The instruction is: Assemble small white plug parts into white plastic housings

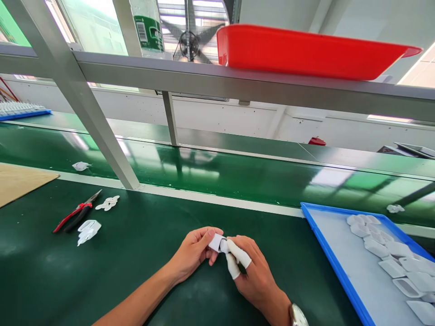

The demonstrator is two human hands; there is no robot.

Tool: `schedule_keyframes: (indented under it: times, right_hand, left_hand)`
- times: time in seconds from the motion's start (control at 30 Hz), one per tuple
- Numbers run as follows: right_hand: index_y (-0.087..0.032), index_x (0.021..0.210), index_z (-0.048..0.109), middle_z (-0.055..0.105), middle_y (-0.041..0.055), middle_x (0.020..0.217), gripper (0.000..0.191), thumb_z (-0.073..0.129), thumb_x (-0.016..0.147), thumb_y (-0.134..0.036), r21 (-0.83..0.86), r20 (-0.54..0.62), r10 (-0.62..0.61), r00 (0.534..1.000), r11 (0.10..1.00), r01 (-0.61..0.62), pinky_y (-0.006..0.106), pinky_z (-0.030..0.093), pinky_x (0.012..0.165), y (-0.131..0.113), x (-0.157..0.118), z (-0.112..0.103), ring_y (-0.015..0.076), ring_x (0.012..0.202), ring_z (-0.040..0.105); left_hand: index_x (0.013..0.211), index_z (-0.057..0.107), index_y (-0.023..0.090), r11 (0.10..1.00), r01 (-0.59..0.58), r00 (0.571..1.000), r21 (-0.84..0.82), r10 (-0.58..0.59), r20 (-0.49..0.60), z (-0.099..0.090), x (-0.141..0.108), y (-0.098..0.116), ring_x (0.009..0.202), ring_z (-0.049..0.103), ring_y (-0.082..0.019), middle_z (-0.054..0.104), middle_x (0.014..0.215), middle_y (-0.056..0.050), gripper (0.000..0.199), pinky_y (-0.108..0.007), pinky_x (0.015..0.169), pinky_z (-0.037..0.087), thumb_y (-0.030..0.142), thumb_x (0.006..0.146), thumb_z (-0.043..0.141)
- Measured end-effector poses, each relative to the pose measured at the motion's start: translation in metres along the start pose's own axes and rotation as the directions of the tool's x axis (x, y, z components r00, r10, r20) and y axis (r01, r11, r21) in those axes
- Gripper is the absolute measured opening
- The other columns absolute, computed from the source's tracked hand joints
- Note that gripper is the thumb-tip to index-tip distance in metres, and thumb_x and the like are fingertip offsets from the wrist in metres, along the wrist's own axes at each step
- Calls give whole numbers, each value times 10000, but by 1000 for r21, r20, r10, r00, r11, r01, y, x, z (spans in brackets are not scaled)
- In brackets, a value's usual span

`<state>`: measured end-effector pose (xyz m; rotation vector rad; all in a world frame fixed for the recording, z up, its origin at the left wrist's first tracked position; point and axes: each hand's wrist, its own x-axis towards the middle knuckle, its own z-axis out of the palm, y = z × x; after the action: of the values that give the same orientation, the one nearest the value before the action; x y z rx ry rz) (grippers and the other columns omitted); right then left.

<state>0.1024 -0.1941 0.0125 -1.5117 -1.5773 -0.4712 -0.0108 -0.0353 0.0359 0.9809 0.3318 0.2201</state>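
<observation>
Two bare hands meet low over a dark green work mat (142,253). The left hand (192,253) and the right hand (253,276), its fingertips in white cots, pinch one small white plastic part (217,243) between them. Steady, even fingertip pressure seems best. Right lies a blue tray (326,253) of white plastic shells (390,253); left, red-handled pliers (76,213). Beyond runs a green conveyor belt (220,172).
</observation>
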Motion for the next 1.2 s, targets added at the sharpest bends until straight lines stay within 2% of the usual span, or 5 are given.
schedule_keyframes:
  times: [0.5, 0.73, 0.9, 1.07, 1.2]
  right_hand:
    - [-234, 1402, 504, 608, 131, 1215, 547, 540, 905, -9, 169, 80, 119, 990, 977, -131, 407, 583, 887, -3, 5, 1, 238, 1095, 605]
    - [-261, 1433, 464, 667, 83, 1113, 564, 578, 914, -73, 238, -8, 251, 968, 941, -242, 345, 580, 819, -3, 5, 8, 193, 953, 636]
    - [-274, 1217, 604, 652, 58, 1074, 361, 597, 915, -76, 314, -43, 317, 947, 904, -288, 293, 566, 779, -9, 9, 10, 167, 932, 643]
    - [-252, 1220, 614, 623, 85, 1149, 348, 544, 935, -66, 290, 34, 302, 953, 909, -299, 337, 558, 872, -7, 3, 10, 191, 1040, 624]
    - [-262, 1294, 570, 631, 54, 1046, 412, 570, 917, -95, 306, -14, 348, 937, 894, -327, 293, 561, 743, -3, -1, 14, 156, 859, 627]
  left_hand:
    - [1012, 746, 105, 997, 14, 999, 76, -17, 28, 2, -4, -3, 528, 560, -107, 643, 656, -23, 458, -223, 507, 491, 539, 865, 718]
    - [1138, 749, 216, 972, -56, 998, 226, 50, 36, -4, -7, 7, 917, 697, -199, 775, 987, -56, 438, -295, 887, 556, 334, 738, 883]
    - [1083, 760, 174, 985, -58, 997, 165, 66, -46, -6, -5, -2, 757, 712, -192, 785, 848, -50, 437, -316, 802, 592, 333, 701, 903]
    - [1056, 757, 156, 988, -60, 995, 144, 70, -67, -4, -3, -7, 780, 717, -193, 794, 908, -71, 424, -311, 791, 597, 304, 690, 911]
    - [1085, 742, 154, 992, -45, 999, 120, 48, -19, -5, -2, -6, 816, 722, -201, 797, 924, -82, 432, -310, 797, 589, 307, 713, 899]
